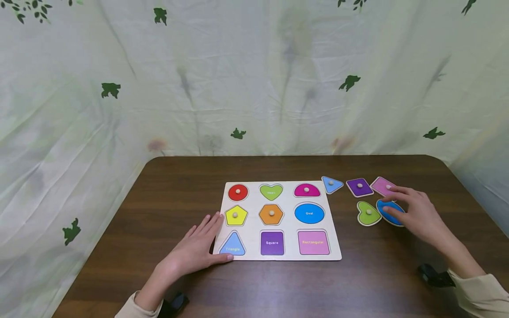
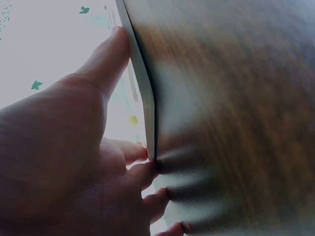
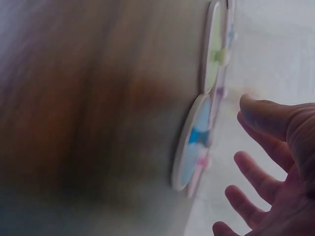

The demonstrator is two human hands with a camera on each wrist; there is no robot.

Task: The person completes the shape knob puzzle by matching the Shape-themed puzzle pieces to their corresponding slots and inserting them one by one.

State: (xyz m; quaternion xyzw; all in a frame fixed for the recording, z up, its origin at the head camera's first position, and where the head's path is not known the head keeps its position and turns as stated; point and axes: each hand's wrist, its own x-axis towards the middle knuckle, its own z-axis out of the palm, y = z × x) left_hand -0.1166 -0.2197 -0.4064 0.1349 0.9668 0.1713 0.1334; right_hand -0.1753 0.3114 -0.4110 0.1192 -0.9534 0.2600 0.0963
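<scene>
A white shape-puzzle board [image 1: 252,221] lies on the table. My left hand [image 1: 199,243] rests at its lower left, thumb on the front edge by the printed triangle and fingers along the left side. Knobbed red circle [image 1: 234,194], magenta half-circle [image 1: 301,192], yellow pentagon [image 1: 232,219] and orange hexagon [image 1: 266,217] pieces sit in the board. Above the blue oval piece [image 1: 384,205] hovers my right hand [image 1: 419,215], fingers spread and relaxed. The right wrist view shows a gap between the fingertips and the oval's blue knob [image 3: 199,136].
Beside the oval lie a green heart piece [image 1: 363,218] and a pink rectangle piece [image 1: 379,184], partly behind the fingers. A purple square piece [image 1: 355,191] is farther left, and a light blue triangle piece [image 1: 331,187] touches the board's corner. A leaf-patterned curtain [image 1: 258,88] hangs behind the table.
</scene>
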